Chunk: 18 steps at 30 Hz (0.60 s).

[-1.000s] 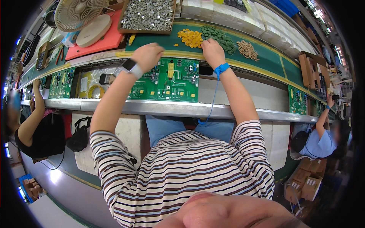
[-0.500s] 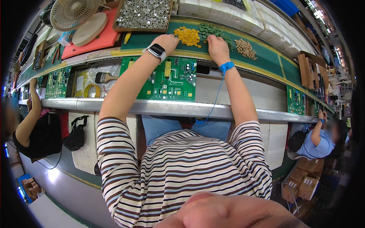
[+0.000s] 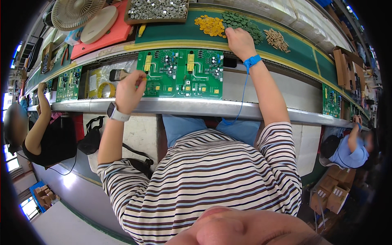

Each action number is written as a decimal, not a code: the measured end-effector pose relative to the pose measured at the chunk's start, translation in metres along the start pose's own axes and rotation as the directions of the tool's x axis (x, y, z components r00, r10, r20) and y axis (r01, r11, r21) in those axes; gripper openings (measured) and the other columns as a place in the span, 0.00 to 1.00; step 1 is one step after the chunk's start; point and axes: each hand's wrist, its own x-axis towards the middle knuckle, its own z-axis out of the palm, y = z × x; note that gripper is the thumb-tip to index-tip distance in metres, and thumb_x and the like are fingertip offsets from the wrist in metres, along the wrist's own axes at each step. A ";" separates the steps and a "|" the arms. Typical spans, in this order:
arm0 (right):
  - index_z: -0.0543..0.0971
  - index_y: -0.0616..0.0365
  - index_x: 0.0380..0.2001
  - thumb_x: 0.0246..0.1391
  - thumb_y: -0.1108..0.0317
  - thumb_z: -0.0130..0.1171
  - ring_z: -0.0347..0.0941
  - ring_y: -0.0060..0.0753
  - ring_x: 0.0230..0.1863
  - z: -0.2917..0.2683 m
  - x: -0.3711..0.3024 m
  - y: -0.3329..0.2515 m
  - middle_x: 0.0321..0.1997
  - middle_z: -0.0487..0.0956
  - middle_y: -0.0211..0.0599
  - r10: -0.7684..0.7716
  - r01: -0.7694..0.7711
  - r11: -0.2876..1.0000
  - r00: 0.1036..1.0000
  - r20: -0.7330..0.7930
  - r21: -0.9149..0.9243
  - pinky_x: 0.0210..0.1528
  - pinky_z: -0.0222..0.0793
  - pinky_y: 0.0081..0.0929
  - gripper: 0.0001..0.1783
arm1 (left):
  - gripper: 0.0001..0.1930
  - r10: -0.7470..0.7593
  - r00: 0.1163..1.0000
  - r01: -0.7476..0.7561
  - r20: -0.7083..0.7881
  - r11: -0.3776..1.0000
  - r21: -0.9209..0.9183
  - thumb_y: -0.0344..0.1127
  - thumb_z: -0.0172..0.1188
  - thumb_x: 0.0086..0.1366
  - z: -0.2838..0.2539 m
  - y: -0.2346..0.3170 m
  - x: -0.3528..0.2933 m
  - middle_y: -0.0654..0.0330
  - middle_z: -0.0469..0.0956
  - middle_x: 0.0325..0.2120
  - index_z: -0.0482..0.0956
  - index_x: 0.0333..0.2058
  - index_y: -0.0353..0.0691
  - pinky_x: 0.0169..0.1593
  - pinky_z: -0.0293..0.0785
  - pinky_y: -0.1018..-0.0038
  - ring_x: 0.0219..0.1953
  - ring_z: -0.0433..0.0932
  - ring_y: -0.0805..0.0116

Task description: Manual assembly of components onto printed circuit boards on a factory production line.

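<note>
At the far left, a co-worker in black (image 3: 51, 141) sits at the line, one arm raised toward it. Near that arm lies a populated green board (image 3: 68, 85). Behind it, a beige fan (image 3: 77, 14) stands with its round base on a red foam sheet (image 3: 111, 38). Farther right, a brush (image 3: 117, 75) lies above a yellow ring-shaped roll (image 3: 107, 90).

The left hand (image 3: 130, 93), its wrist bearing a watch (image 3: 117, 111), is raised with the fingers curled inward, overlapping the edge of the left circuit board (image 3: 158, 75); whether it grips anything cannot be told. Beyond, a shallow box (image 3: 157, 10) contains small metal parts. The right circuit board (image 3: 200, 77) lies directly beside the left one, both behind a metal rail (image 3: 179, 105).

On the green surface (image 3: 175, 33) behind the boards lies a heap of yellow discs (image 3: 210, 25), followed by green discs (image 3: 244, 25). The right hand (image 3: 240, 42), wearing a blue wrist strap (image 3: 252, 61), has its fingertips drawn together where the heaps meet; any held disc is hidden. To its right are tan cylindrical pieces (image 3: 276, 40), then an open cardboard box (image 3: 344, 69), a further green board (image 3: 331, 100) and a co-worker in light blue (image 3: 347, 153).
</note>
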 end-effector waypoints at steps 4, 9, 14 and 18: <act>0.70 0.55 0.25 0.49 0.70 0.51 0.70 0.42 0.28 0.000 -0.001 -0.003 0.19 0.73 0.38 0.042 -0.044 0.997 0.999 -0.030 -0.061 0.29 0.68 0.37 0.02 | 0.05 0.060 0.998 -0.062 0.013 0.985 0.161 0.28 0.55 0.54 0.002 -0.014 -0.023 0.54 0.76 0.25 0.74 0.31 0.39 0.29 0.71 0.67 0.26 0.76 0.56; 0.69 0.57 0.25 0.48 0.71 0.50 0.71 0.42 0.28 0.006 -0.004 -0.003 0.20 0.73 0.39 0.045 -0.050 0.994 0.998 -0.050 -0.098 0.29 0.68 0.37 0.02 | 0.03 0.109 0.993 -0.114 0.033 0.960 0.257 0.29 0.56 0.54 0.005 -0.013 -0.032 0.56 0.75 0.26 0.75 0.29 0.39 0.32 0.71 0.66 0.29 0.75 0.56; 0.70 0.58 0.24 0.45 0.72 0.47 0.72 0.43 0.31 0.006 -0.004 -0.010 0.24 0.75 0.40 0.107 -0.106 0.992 0.994 0.012 -0.069 0.32 0.70 0.37 0.03 | 0.03 0.134 0.991 -0.136 0.030 0.943 0.304 0.29 0.56 0.53 0.008 -0.017 -0.033 0.57 0.74 0.27 0.75 0.28 0.39 0.33 0.71 0.66 0.30 0.74 0.56; 0.70 0.58 0.25 0.46 0.72 0.46 0.72 0.43 0.32 0.005 -0.004 -0.011 0.24 0.75 0.41 0.125 -0.124 0.991 0.992 0.014 -0.039 0.32 0.70 0.37 0.03 | 0.03 0.142 0.990 -0.142 0.021 0.944 0.298 0.29 0.56 0.53 0.010 -0.017 -0.032 0.56 0.74 0.26 0.75 0.28 0.39 0.33 0.71 0.66 0.30 0.74 0.55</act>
